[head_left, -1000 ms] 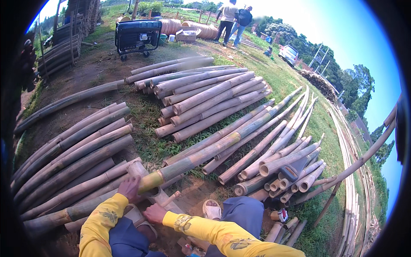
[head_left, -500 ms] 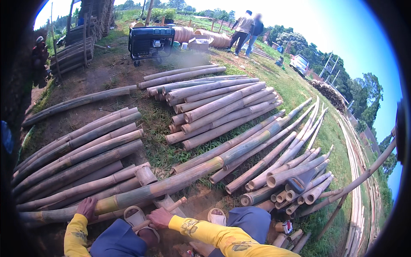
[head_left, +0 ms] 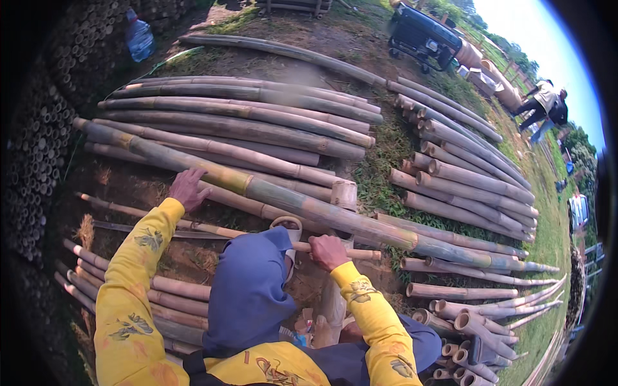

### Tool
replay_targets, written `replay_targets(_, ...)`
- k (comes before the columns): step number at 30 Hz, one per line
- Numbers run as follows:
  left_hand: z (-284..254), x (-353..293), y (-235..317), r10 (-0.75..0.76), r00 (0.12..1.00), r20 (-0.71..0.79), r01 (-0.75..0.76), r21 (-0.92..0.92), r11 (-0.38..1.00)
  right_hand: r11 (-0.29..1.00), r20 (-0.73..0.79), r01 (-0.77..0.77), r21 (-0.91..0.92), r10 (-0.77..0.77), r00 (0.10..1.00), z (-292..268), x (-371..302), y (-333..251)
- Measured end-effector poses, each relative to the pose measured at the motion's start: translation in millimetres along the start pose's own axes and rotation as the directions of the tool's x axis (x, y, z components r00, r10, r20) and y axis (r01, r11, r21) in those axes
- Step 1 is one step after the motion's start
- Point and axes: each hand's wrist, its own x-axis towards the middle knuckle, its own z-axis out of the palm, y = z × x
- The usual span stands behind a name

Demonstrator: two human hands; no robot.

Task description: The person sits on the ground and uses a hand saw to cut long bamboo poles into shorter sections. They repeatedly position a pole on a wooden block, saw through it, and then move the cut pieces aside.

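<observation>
A long, thick bamboo pole point(head_left: 322, 212), greenish-yellow with a bright yellow joint, slants across the other poles in front of me. My left hand point(head_left: 187, 189) holds its near side left of that joint, fingers over it and thumb apart. In my right hand point(head_left: 328, 251), closed in a fist, is a thin bamboo stick point(head_left: 270, 238). The stick runs leftward past my raised knee, and its cut end sticks out right of the fist. Behind the long pole, a short bamboo piece point(head_left: 344, 195) stands upright.
Bamboo poles point(head_left: 257, 132) lie side by side beyond. More cut poles point(head_left: 483, 190) are stacked at right, with thinner ones point(head_left: 476, 325) nearer. Bamboo ends point(head_left: 71, 135) form a wall at left. A water bottle point(head_left: 139, 40), a generator point(head_left: 423, 36) and two people point(head_left: 543, 109) are farther off.
My view has swung left and down, showing more of the left side. My left hand stays on the long pole, and my right still grips the thin stick.
</observation>
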Motion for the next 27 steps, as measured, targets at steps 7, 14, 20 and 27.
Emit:
replay_targets(7, -25.6, -80.2, -32.7, 0.121, 0.991, 0.052, -0.125, 0.084, 0.989, 0.989, 0.002, -0.134, -0.067, 0.134, 0.991, -32.0, 5.3, -14.7)
replay_targets(14, -47.8, -25.7, -18.1, 0.318, 0.926, -0.202, -0.276, 0.21, 0.938, 0.981, -0.089, -0.188, 0.041, 0.191, 0.978, -53.6, -7.3, 6.5)
replay_targets(20, -63.4, 6.6, -65.3, 0.264, 0.954, -0.144, -0.217, 0.275, 0.937, 0.975, -0.24, 0.128, 0.179, -0.083, 0.967, -92.7, 10.2, -26.2)
replay_targets(27, -77.7, 13.5, -91.5, 0.151, 0.988, 0.013, -0.149, 0.265, 0.953, 0.948, -0.252, 0.226, 0.224, -0.167, 0.953, -99.9, 45.5, -36.6)
